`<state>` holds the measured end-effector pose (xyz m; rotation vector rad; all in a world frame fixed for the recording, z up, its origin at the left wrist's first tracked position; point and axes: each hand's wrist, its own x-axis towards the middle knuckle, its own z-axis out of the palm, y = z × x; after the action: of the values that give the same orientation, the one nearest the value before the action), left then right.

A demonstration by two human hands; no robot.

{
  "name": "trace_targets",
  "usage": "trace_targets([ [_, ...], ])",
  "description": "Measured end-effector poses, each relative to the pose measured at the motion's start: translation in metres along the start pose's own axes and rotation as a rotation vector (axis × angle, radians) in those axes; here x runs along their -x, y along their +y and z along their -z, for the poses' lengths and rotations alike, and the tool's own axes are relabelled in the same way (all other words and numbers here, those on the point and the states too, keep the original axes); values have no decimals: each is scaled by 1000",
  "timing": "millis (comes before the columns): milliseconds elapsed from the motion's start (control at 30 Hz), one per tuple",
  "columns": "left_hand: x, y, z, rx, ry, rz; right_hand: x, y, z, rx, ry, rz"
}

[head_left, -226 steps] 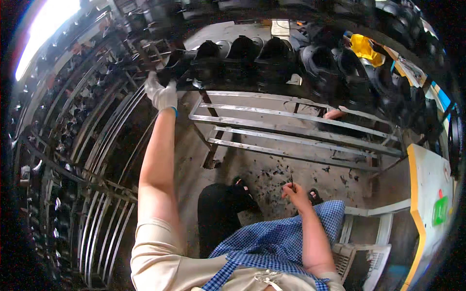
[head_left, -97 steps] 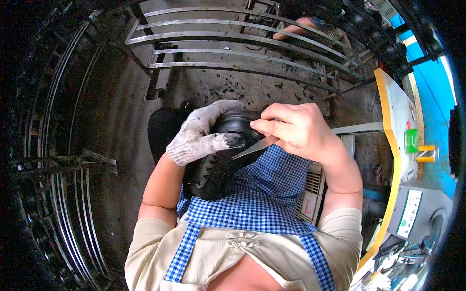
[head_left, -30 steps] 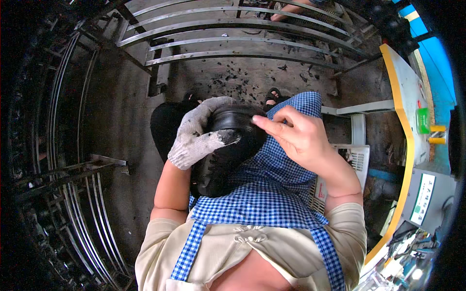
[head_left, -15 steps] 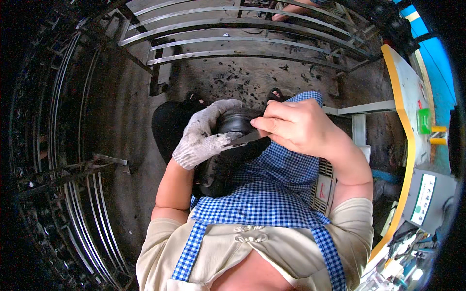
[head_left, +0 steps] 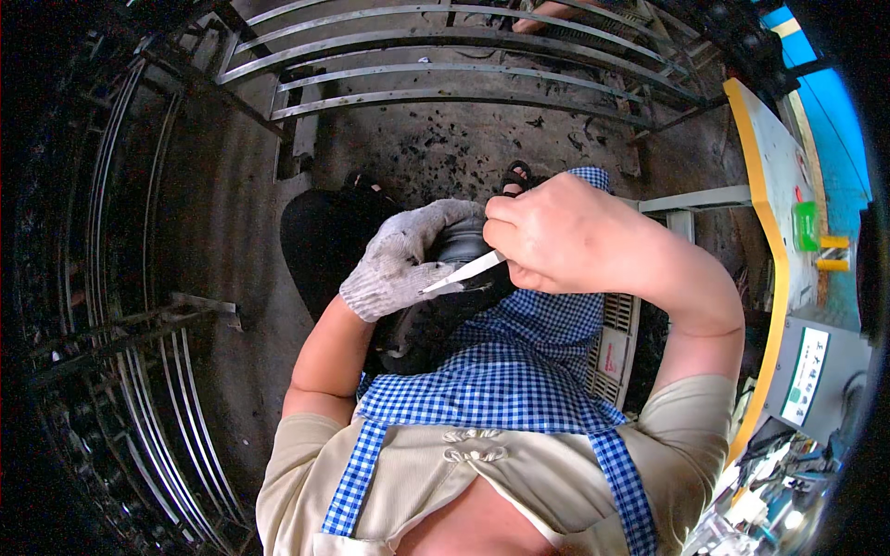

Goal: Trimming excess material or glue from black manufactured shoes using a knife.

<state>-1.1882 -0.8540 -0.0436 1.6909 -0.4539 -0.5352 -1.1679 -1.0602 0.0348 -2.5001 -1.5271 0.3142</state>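
Observation:
My left hand (head_left: 389, 261), in a dirty grey knitted glove, is wrapped round a black, ringed, rounded part (head_left: 460, 241) that looks like rubber. That part sits over my lap, its far side hidden by both hands. My bare right hand (head_left: 567, 232) is closed on a knife, whose pale pointed blade (head_left: 473, 271) shows below the part. The blade's tip points left, at the gloved thumb. The knife's handle is hidden inside my right fist.
A blue-checked apron (head_left: 482, 380) covers my lap. Ahead stands a metal rail frame (head_left: 445, 42), with black scraps (head_left: 464, 153) on the floor before it. More rails (head_left: 139, 398) stand at left. A yellow-edged table (head_left: 758, 195) rises at right, beside a plastic crate (head_left: 614, 352).
The blade has turned, so its pale face now shows instead of a dark one. My right forearm has swung outward to the right. My left hand still grips the black part.

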Motion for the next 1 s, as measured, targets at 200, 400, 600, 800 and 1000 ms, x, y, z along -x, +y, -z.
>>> trace_targets([
  [200,1,-8,1,69,19,-37,5,9,-19,-103,189,-16],
  [400,1,-5,-1,155,30,-11,9,18,-38,-336,403,-18],
  [600,-1,-9,3,12,33,-70,19,14,-28,-320,422,11],
  [800,-5,-9,-6,108,-21,27,17,4,-7,-92,151,-25],
  [1000,-2,-8,-3,131,-40,21,7,1,-11,19,34,-45],
])
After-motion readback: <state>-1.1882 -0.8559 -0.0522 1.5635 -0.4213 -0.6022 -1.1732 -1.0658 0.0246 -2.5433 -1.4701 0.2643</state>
